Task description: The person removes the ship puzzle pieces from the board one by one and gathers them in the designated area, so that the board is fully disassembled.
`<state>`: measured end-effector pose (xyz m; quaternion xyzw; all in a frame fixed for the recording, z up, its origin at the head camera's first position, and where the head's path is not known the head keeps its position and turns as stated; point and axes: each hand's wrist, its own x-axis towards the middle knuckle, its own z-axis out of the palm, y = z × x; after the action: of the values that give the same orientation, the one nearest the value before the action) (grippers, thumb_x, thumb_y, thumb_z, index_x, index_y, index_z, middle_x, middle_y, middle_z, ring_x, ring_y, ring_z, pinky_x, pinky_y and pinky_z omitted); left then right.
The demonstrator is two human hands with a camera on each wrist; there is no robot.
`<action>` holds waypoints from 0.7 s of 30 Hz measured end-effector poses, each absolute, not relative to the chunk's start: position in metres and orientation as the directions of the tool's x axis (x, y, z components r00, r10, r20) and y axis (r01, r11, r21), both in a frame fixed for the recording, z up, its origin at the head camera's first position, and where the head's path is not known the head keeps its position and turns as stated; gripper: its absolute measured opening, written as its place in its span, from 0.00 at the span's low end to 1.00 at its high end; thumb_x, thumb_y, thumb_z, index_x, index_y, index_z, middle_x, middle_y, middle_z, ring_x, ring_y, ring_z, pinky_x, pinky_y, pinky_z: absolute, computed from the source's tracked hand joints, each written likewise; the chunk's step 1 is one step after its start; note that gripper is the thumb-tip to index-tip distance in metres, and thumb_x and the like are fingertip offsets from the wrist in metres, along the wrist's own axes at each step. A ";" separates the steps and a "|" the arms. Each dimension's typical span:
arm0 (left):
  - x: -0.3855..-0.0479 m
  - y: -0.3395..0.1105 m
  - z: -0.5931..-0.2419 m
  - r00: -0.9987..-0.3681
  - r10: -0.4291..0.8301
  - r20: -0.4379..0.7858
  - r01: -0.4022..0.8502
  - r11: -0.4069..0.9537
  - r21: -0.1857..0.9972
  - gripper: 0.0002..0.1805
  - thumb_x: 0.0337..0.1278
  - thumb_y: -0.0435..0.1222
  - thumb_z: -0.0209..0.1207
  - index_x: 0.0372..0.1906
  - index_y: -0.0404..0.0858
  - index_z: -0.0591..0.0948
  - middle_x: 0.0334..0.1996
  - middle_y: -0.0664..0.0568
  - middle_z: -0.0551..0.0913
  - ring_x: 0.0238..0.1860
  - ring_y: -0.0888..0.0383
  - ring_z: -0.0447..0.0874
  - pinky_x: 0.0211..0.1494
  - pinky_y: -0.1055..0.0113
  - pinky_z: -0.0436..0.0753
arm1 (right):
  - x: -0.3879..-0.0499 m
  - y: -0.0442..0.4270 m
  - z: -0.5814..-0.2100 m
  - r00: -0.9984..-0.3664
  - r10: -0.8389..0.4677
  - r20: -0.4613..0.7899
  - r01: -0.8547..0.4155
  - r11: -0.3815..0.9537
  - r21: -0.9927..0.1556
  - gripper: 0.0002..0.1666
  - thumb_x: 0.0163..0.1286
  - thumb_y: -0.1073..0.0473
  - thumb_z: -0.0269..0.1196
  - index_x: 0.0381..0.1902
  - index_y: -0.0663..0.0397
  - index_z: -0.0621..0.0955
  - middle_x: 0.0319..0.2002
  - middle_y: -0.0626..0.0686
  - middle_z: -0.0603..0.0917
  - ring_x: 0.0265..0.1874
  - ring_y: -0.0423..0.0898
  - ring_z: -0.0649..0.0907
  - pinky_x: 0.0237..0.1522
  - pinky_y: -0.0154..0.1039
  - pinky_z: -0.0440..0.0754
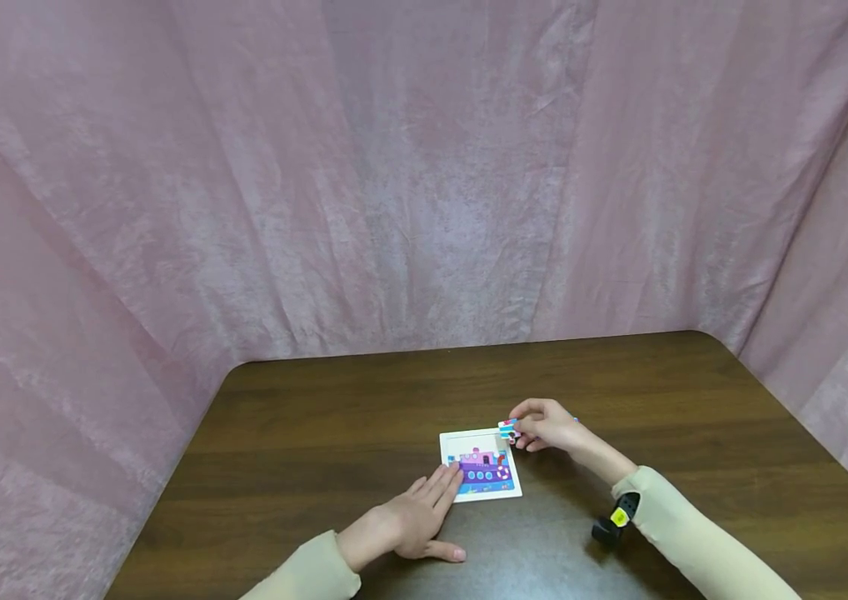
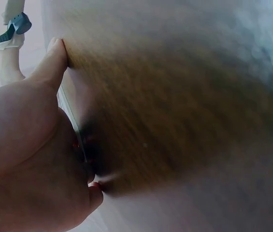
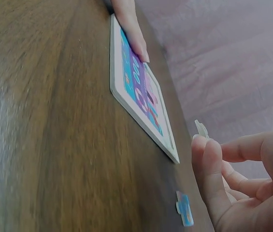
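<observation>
A thin, square puzzle board (image 1: pixel 495 497) with a smooth white rim lies flat on the desk (image 1: pixel 334 433), whose brown surface shows streaked wood grain and a dull sheen. Inside the rim, a glossy-looking picture of a purple and pink ship with round portholes fills the near part; the far part is pale. To the left of the board, the left hand (image 1: pixel 424 510) lies palm down, its fingers straight and side by side, their tips resting on the board's left side, the thumb spread out over the desk nearer the person. The right hand (image 1: pixel 550 427) comes in from the board's right, bent at the knuckles, and pinches a puzzle piece (image 1: pixel 507 430) between thumb and fingers, raised just above the board's far right corner. The piece is thin, with a knobbed edge and blue, white and red printing. A loose piece (image 3: pixel 185 209), bluish and tabbed, lies to the board's right. Beyond the board hangs a pink, velvety curtain (image 1: pixel 454 167) in soft folds. Cream sleeves (image 1: pixel 701 525) cover both forearms; the yellow label (image 1: pixel 620 517) on the black wrist device (image 1: pixel 606 532), right of the board, is too small to read.
</observation>
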<state>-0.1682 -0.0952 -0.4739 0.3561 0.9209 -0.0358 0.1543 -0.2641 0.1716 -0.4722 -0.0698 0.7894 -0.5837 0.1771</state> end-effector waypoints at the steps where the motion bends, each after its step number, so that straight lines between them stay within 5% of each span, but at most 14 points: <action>1: -0.168 -0.095 -0.474 -0.699 0.645 -0.309 0.667 0.744 0.045 0.56 0.57 0.68 0.48 0.77 0.36 0.45 0.78 0.45 0.44 0.78 0.50 0.44 0.77 0.57 0.58 | -0.264 0.173 -0.472 -0.930 -0.310 -0.198 0.100 0.307 -0.947 0.16 0.67 0.68 0.56 0.51 0.73 0.73 0.25 0.50 0.83 0.24 0.39 0.82 0.26 0.31 0.82; 21: -0.169 -0.095 -0.475 -0.694 0.649 -0.313 0.666 0.743 0.064 0.56 0.57 0.68 0.48 0.77 0.36 0.44 0.79 0.45 0.43 0.79 0.50 0.43 0.77 0.56 0.58 | -0.261 0.205 -0.470 -0.922 -0.370 -0.119 0.052 0.186 -0.981 0.16 0.66 0.65 0.57 0.47 0.72 0.74 0.25 0.46 0.84 0.24 0.36 0.82 0.26 0.29 0.81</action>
<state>-0.1688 -0.0950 -0.4749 0.3574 0.9198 -0.0272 0.1594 -0.2612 0.2052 -0.4695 -0.1056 0.7517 -0.6291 0.1675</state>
